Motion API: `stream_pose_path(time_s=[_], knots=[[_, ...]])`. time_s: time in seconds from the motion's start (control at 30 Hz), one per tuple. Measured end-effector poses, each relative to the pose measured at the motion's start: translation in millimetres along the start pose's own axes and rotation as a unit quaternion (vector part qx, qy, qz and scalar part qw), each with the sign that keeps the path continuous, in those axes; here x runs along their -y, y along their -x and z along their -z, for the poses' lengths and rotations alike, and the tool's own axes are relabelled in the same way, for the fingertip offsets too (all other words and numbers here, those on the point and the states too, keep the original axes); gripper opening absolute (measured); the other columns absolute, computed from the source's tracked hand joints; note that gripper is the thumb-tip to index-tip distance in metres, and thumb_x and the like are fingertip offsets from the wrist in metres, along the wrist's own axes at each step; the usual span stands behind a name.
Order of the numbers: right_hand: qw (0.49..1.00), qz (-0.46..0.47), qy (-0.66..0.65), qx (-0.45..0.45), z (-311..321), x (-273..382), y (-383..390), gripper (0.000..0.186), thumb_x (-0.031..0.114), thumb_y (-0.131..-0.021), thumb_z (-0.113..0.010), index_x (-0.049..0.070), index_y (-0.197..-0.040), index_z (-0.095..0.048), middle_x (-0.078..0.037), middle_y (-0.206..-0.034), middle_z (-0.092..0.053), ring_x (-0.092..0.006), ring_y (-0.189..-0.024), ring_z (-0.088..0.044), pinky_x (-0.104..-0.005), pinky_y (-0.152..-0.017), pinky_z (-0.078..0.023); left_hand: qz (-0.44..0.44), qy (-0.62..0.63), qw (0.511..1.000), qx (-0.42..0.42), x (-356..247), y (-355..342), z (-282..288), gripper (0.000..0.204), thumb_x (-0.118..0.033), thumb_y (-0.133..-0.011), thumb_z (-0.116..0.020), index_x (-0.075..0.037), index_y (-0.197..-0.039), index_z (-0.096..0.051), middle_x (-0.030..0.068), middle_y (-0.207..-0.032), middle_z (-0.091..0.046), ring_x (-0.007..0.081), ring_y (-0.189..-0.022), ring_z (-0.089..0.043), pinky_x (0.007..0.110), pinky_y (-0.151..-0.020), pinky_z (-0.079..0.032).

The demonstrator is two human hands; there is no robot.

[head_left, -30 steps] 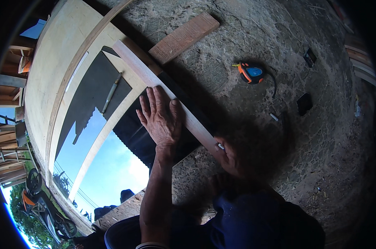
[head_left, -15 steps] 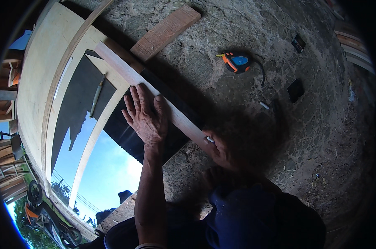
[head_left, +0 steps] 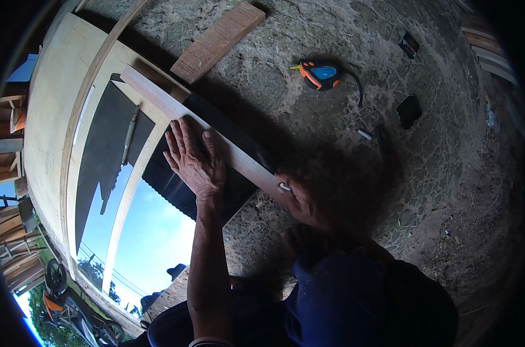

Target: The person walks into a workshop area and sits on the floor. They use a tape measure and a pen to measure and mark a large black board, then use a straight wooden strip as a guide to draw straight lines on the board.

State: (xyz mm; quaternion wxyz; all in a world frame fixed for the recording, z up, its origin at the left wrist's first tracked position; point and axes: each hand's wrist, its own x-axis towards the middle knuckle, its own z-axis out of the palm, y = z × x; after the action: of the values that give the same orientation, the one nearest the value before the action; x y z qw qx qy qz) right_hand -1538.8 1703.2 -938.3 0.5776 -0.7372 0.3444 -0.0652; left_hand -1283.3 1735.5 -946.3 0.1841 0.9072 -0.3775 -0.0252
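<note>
A long pale wooden strip (head_left: 239,157) lies slantwise across the edge of a large pale panel (head_left: 57,110) with reflective, mirror-like areas (head_left: 164,214) showing sky. My left hand (head_left: 196,168) is flat, fingers stretched, its fingertips and thumb along the strip's left edge. At the strip's near end, my right hand (head_left: 306,202) is closed around it, partly in shadow. A short white stick (head_left: 285,187) shows by its fingers; I cannot tell its kind. A slim pen-like tool (head_left: 130,134) rests on the panel's dark reflection.
A rough wooden block (head_left: 219,43) lies on the stony ground beyond the panel. Rightward are an orange-and-black tape measure (head_left: 320,76), another white stick (head_left: 364,134), a dark flat object (head_left: 409,111) and a small dark box (head_left: 409,45). A thin curved wooden strip (head_left: 83,110) crosses the panel.
The whole view has shifted slightly. The strip's far end sits a little further left, showing more of the brown wood behind it. Both hands keep their places on the strip.
</note>
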Motion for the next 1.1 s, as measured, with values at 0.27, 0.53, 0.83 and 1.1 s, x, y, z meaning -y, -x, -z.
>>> stream_pose_path(time_s=[0.27,0.53,0.83,1.1], knots=[[0.993,0.063,0.066,-0.069,5,4,-4,0.04,0.002,-0.093,-0.06,0.009,-0.132,-0.055,-0.02,-0.108,-0.069,-0.0345,-0.091,-0.072,-0.0418,-0.077,-0.058,0.002,-0.018,1.0,-0.005,-3,0,1,0.067,-0.054,-0.104,-0.041,-0.015,-0.158,-0.036,0.0129,-0.164,-0.032,0.0337,-0.155,-0.02,0.055,-0.124,-0.007],[0.995,0.027,0.086,-0.049,7,12,-4,0.041,-0.002,-0.092,-0.058,0.007,-0.132,-0.055,-0.018,-0.113,-0.068,-0.0322,-0.102,-0.069,-0.0386,-0.086,-0.055,0.009,-0.002,1.0,0.005,-3,1,2,0.068,-0.055,-0.103,-0.042,-0.014,-0.157,-0.037,0.0152,-0.164,-0.032,0.0355,-0.155,-0.019,0.055,-0.124,-0.004],[0.997,0.009,0.05,-0.055,-3,-3,0,0.029,0.013,-0.103,-0.053,0.006,-0.13,-0.058,-0.018,-0.117,-0.068,-0.0297,-0.11,-0.066,-0.0384,-0.095,-0.051,0.028,0.005,0.999,0.02,-6,0,6,0.071,-0.058,-0.103,-0.039,-0.016,-0.159,-0.032,0.0138,-0.165,-0.029,0.0347,-0.155,-0.017,0.054,-0.124,-0.002],[0.99,-0.028,0.124,-0.057,7,24,0,0.027,0.02,-0.103,-0.054,0.006,-0.124,-0.065,-0.017,-0.113,-0.07,-0.0293,-0.106,-0.068,-0.0374,-0.092,-0.052,0.033,0.012,0.999,0.026,-11,0,12,0.07,-0.056,-0.103,-0.04,-0.014,-0.159,-0.032,0.0151,-0.165,-0.029,0.0349,-0.155,-0.018,0.054,-0.125,-0.002]])
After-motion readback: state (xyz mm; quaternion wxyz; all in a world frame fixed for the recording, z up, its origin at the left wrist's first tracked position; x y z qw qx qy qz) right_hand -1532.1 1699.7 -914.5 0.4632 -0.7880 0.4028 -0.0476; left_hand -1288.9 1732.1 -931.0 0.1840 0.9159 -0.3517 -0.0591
